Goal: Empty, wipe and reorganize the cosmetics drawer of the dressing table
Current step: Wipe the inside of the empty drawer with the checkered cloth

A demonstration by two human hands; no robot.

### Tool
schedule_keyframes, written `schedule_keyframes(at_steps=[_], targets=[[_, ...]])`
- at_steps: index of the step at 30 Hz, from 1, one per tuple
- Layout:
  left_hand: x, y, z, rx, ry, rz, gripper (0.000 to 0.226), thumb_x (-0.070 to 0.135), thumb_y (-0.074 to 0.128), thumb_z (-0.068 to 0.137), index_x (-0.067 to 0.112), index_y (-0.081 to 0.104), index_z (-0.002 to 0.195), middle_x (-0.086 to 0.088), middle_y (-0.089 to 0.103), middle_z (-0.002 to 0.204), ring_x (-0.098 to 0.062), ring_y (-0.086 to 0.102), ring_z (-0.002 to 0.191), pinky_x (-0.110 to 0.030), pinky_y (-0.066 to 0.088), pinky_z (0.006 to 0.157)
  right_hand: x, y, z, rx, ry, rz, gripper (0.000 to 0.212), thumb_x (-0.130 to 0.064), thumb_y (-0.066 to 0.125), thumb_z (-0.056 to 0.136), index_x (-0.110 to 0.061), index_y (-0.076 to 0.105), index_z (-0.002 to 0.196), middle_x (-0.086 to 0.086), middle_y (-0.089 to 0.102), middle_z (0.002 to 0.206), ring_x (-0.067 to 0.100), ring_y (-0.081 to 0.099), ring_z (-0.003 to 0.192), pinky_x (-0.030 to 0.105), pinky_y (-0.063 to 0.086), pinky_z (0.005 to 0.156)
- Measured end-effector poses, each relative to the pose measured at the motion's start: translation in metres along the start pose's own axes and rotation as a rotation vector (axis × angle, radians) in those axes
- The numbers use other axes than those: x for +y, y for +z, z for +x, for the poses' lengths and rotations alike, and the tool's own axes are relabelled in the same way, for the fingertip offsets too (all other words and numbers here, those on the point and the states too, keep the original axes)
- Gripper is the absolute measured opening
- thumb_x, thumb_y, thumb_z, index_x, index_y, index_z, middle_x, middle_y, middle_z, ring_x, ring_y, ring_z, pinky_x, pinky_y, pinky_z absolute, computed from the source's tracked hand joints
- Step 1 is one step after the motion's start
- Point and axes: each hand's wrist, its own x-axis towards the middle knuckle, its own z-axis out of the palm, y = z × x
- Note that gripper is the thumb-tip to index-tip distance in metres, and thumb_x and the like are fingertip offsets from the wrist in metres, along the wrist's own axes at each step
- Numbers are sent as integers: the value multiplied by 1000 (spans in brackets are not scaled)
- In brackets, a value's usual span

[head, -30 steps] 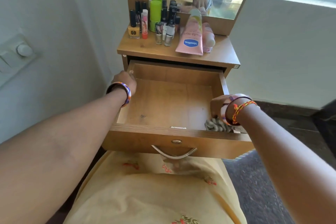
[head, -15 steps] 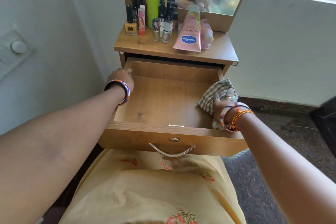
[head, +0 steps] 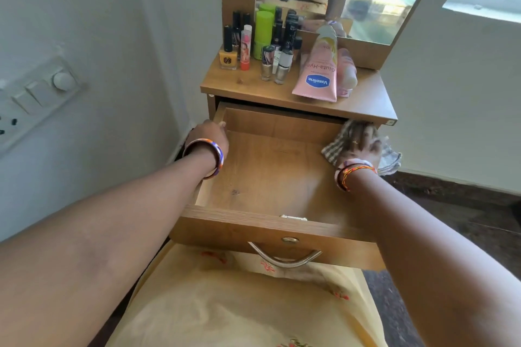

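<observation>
Drawer (head: pixel 267 175) stood pulled out of the dressing table (head: pixel 363 101), its wooden floor bare. At nine o'clock, the left hand (head: pixel 208 132) gripped the drawer's left wall near the back corner. At three o'clock, the right hand (head: pixel 362 144) pressed flat, fingers spread, on a striped cloth (head: pixel 332 149) draped over the right wall. At twelve o'clock on the tabletop stood nail polish bottles (head: pixel 267 62), a green container (head: pixel 263 34) and a pink Vaseline tube (head: pixel 320 73) against the mirror (head: pixel 375 0).
</observation>
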Motion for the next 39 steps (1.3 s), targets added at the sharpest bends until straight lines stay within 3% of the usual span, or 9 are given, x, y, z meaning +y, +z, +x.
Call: schedule_keyframes(at_steps=[4, 6, 8, 14, 21, 24, 29, 35, 39], targets=[[2, 0, -1, -5, 1, -16, 48, 34, 28, 102, -3, 57, 111, -22, 63, 113, -38, 60, 105, -40, 48, 84, -11, -2, 4, 246, -68, -405, 61, -25, 41, 95, -8, 18, 149, 20, 11, 154, 32, 17, 140, 31, 25, 113], [2, -2, -2, -1, 4, -5, 47, 34, 28, 102, -2, 57, 110, -22, 63, 112, -37, 61, 103, -37, 44, 76, -25, -2, 3, 141, -67, -335, 49, -9, 36, 100, 6, 22, 144, 20, 26, 147, 16, 45, 108, 13, 45, 86], [1, -3, -5, -5, 7, -5, 47, 34, 27, 102, -2, 56, 110, -21, 64, 110, -36, 61, 101, -35, 41, 71, -48, -4, -4, -71, -138, -23, 40, 0, 30, 100, 16, 28, 137, 14, 35, 138, 7, 36, 68, 3, 37, 48], [0, -8, -8, -12, 2, -20, 47, 34, 26, 103, -1, 54, 115, -19, 63, 112, -34, 62, 102, -34, 41, 71, -39, -4, 16, 87, -1, -221, 37, -31, 43, 92, -18, 59, 123, 7, 58, 127, 25, 54, 114, 33, 43, 91], [-2, -10, -12, -31, -16, -89, 46, 33, 27, 102, -1, 54, 117, -16, 63, 103, -29, 62, 94, -33, 43, 73, -20, -36, 1, 165, 137, 927, 38, -27, 53, 91, -1, 61, 117, 12, 59, 100, 32, 57, 107, 32, 43, 92], [-3, -11, -14, -42, -25, -140, 42, 27, 28, 103, -2, 55, 116, -17, 64, 108, -30, 62, 101, -32, 44, 76, -31, -22, -3, 423, 306, 1239, 30, -9, 48, 92, 2, 60, 118, 18, 62, 118, 35, 55, 115, 31, 41, 83], [-4, -13, -14, -45, -77, -231, 41, 24, 28, 102, -1, 59, 113, -16, 64, 110, -29, 61, 102, -31, 43, 77, -68, -18, -8, 491, 508, 1557, 44, -2, 42, 95, -5, 41, 139, 17, 36, 147, 33, 38, 135, 35, 33, 108], [-6, -10, -11, -55, -111, -315, 39, 22, 30, 102, -1, 59, 113, -14, 64, 108, -23, 60, 92, -28, 44, 75, -99, -40, -7, 259, 350, 1535, 68, 1, 46, 94, -10, 10, 151, 23, 9, 153, 33, 35, 136, 30, 30, 109], [-7, -10, -7, -60, -143, -359, 42, 21, 28, 101, -3, 60, 110, -17, 65, 110, -25, 59, 92, -29, 40, 74, -130, -31, -12, 279, 62, 1289, 63, -1, 40, 96, -17, 14, 151, 17, 16, 152, 28, 42, 130, 23, 31, 102]])
